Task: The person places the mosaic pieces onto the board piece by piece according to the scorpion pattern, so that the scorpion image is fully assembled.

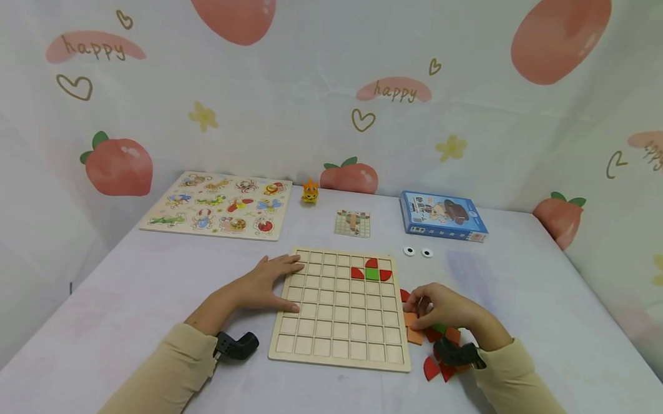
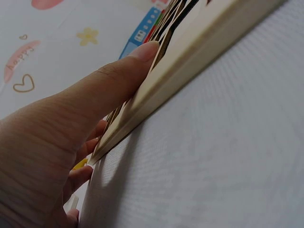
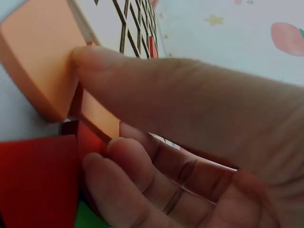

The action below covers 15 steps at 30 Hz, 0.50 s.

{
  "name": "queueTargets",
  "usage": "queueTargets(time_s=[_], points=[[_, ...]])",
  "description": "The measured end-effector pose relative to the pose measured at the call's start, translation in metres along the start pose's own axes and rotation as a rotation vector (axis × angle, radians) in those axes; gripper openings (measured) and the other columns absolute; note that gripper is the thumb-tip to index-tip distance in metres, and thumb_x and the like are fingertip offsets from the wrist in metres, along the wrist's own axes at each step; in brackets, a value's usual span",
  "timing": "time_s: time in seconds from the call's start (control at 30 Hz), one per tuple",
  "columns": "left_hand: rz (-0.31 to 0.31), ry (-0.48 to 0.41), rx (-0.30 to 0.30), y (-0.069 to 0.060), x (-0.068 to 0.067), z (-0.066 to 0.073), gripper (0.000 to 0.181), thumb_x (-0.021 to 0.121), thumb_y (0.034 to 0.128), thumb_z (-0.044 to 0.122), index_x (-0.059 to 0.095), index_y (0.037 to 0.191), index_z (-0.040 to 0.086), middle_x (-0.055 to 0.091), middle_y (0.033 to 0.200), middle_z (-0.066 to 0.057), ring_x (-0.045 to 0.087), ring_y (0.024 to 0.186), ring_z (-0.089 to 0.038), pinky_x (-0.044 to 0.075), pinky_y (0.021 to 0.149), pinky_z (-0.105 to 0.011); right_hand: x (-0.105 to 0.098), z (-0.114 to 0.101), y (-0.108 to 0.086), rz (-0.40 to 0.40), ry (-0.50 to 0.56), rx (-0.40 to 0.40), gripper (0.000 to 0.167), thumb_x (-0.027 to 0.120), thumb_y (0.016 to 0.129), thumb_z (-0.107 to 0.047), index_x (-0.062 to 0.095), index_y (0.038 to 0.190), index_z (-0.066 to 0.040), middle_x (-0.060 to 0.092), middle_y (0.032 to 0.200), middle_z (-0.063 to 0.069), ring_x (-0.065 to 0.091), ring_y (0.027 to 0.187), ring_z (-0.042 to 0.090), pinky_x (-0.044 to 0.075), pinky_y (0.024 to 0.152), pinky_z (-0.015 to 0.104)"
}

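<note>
The wooden grid board [image 1: 339,363] lies flat, with a green square [image 1: 372,274] and several red rounded pieces [image 1: 385,275] in cells near its upper right corner. My left hand [image 1: 261,284] rests spread on the board's left edge; in the left wrist view its thumb [image 2: 114,78] lies on the rim. Beside the board's right edge, my right hand [image 1: 444,305] has thumb and fingers around an orange tile [image 3: 99,114]. Another orange tile [image 3: 40,57] touches the thumb tip. Red [image 3: 38,180] and green [image 3: 88,217] pieces lie under and beside the fingers.
Behind the board are a small pattern card [image 1: 353,224], two white discs with black dots [image 1: 409,252], a blue box [image 1: 443,216] and an orange figurine [image 1: 310,192]. An insect puzzle board [image 1: 219,205] lies at back left. Loose red pieces [image 1: 431,368] lie near the right wrist.
</note>
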<state>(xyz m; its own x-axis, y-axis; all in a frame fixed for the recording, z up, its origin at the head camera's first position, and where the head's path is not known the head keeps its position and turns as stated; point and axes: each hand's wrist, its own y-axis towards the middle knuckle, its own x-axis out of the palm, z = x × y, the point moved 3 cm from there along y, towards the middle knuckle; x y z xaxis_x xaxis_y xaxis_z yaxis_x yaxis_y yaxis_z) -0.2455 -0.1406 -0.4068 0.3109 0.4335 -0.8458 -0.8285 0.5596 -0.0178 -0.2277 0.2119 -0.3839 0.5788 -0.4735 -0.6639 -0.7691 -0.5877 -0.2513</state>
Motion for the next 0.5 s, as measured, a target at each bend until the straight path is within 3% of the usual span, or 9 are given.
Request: queueTargets(time_s=[0.5], points=[[0.001,-0.005,-0.014,0.0003,0.0002,-0.0003,0.091,0.074,0.0693,0.057,0.039,0.143,0.015,0.025,0.154,-0.005,0.017,0.144,-0.030,0.001,0.115,-0.057,-0.0018,-0.0017,-0.0012,-0.009,0.019,-0.003,0.022,0.074,0.075,-0.006,0.057,0.088,-0.002,0.055,0.078,0.003,0.051,0.069,0.013,0.048,0.060,0.022]])
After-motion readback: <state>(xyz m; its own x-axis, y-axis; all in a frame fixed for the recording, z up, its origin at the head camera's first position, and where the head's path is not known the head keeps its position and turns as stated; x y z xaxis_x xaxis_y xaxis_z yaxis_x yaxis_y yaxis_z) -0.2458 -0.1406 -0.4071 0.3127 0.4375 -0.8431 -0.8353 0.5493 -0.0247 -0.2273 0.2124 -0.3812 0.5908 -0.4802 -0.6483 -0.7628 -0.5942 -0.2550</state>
